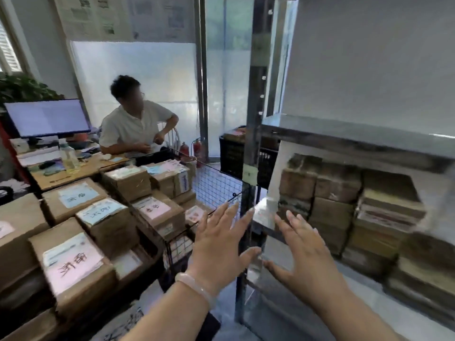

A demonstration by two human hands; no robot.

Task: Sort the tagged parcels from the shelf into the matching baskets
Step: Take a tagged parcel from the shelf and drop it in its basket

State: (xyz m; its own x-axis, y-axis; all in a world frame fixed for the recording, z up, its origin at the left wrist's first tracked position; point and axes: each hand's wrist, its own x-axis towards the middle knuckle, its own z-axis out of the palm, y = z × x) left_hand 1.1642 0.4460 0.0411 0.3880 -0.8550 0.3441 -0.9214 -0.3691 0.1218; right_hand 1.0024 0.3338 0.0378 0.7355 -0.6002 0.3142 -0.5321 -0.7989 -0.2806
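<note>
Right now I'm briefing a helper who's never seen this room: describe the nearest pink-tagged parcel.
Left of the metal shelf stand cardboard boxes. The parcel is frontmost, lower left. Its tag is mostly pink with bold handwriting, while neighbours behind carry blue tags.

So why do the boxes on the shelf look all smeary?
Head view: the shelf parcels on the right are smeared by what looks like motion blur, worst near the frame's edge; the basket parcels on the left look sharper, their pink and blue tags clear; the wide lens makes the shelf post lean.
</note>
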